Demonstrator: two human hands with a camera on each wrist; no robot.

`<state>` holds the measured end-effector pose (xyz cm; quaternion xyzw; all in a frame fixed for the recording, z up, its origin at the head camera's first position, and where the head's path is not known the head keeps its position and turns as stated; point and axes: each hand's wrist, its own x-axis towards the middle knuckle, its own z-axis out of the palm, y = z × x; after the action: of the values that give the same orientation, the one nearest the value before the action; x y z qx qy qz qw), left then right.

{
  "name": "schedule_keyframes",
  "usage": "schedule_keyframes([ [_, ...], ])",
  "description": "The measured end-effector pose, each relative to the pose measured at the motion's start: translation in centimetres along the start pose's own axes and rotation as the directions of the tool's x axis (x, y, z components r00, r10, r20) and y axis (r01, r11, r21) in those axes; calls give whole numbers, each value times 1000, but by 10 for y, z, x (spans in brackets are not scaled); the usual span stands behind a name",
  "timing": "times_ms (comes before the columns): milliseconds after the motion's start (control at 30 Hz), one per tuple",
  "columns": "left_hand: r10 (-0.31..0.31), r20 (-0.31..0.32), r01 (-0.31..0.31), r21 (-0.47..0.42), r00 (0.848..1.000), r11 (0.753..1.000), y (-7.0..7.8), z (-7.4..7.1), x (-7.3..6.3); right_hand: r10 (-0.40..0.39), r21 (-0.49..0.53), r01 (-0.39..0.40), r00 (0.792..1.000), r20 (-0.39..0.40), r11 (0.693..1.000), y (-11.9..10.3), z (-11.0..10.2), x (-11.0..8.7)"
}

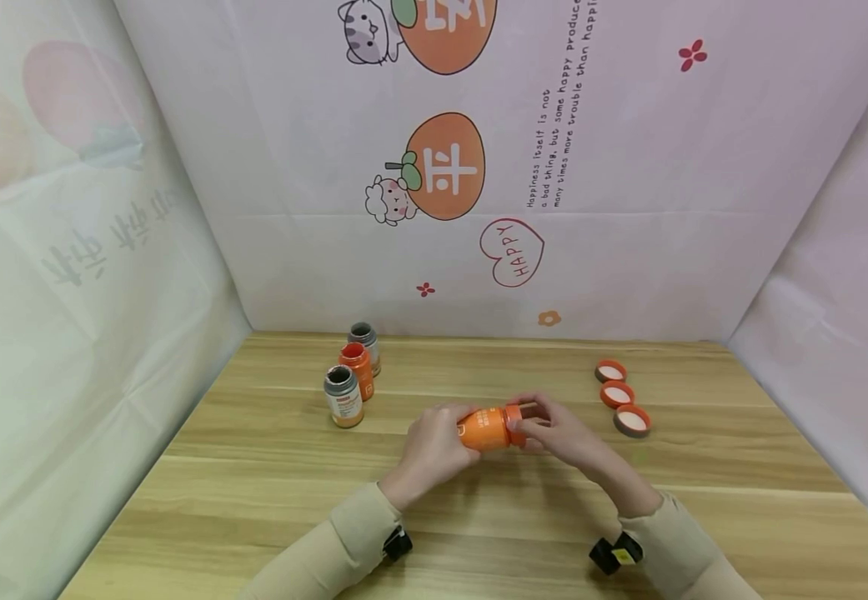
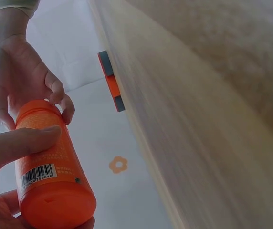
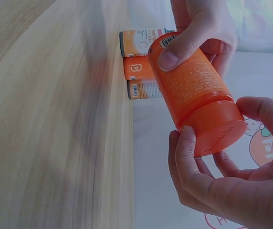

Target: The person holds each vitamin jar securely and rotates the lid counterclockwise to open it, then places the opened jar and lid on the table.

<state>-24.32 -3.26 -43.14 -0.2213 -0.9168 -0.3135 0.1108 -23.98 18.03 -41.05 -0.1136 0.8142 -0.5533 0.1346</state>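
Observation:
An orange bottle (image 1: 483,430) with an orange screw cap (image 1: 514,425) is held tilted on its side above the wooden table. My left hand (image 1: 437,443) grips its body, the thumb lying along the label in both wrist views. Around the cap curl the fingers and thumb of my right hand (image 1: 563,430). From the right wrist, the cap (image 3: 217,128) sits on the bottle's neck with fingertips at its rim. A barcode (image 2: 38,175) shows near the bottle's base in the left wrist view.
At the left stand three uncapped bottles: a grey-necked one (image 1: 344,398), an orange one (image 1: 358,367) and another grey-necked one (image 1: 363,335) behind. Three loose caps (image 1: 632,421) lie in a row at the right, liners up. White printed sheets (image 1: 313,250) wall the table (image 1: 253,500).

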Motion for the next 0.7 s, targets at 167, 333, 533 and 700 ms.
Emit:
schedule_keyframes([
  [167,5,-5,-5,5,1000,1000,-1,0,0,-51,-23,51,999,12,998,2,-3,-1],
  [333,7,-11,-7,9,1000,1000,1,-1,-1,-115,0,115,992,54,993,5,-6,0],
  [533,-1,-13,1,6,1000,1000,1,-1,-2,-160,-2,161,986,48,987,6,-8,0],
  [700,3,-17,-3,4,1000,1000,1,0,-1,-197,-18,198,979,56,980,8,-10,1],
])
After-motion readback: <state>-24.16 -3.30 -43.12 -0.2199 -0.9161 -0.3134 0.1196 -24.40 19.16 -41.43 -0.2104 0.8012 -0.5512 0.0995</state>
